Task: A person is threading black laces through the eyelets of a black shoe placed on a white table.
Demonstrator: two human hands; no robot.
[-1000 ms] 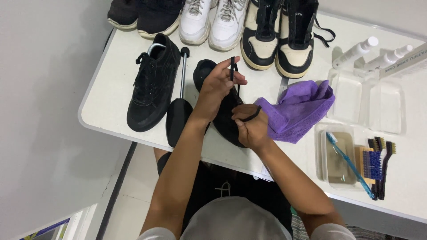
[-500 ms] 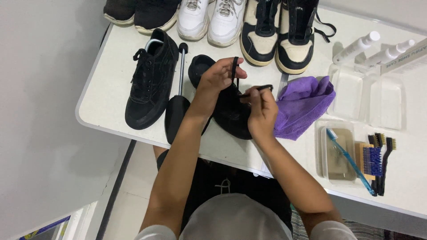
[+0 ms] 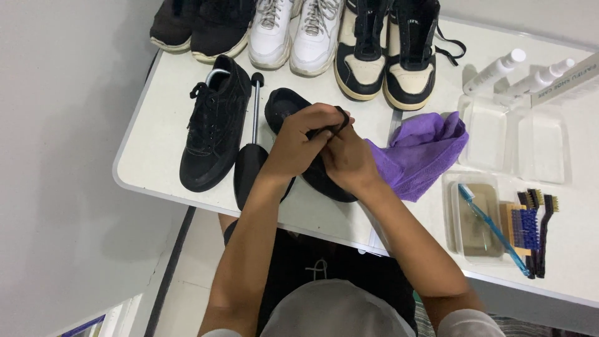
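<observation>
White table (image 3: 156, 150) against a pale grey wall, hands busy over a black shoe.

Both hands meet above the middle of the table: the left hand (image 3: 299, 146) curls its fingers shut around a black lace (image 3: 340, 118), and the right hand (image 3: 349, 162) presses against it, fingers closed on the same lace as far as can be seen. Under them lies a black shoe (image 3: 287, 106), toe pointing far. Just left of it stands a black shoe tree (image 3: 253, 156), and further left a second black shoe (image 3: 215, 125). Along the far edge sit dark, white, and black-and-cream pairs (image 3: 384, 50). A purple cloth (image 3: 424, 153) lies just right of the hands. On the right are clear trays (image 3: 518, 140), spray bottles (image 3: 496, 72), a blue toothbrush (image 3: 490, 228) and small brushes (image 3: 533, 228). Pale floor shows below the near left edge.
</observation>
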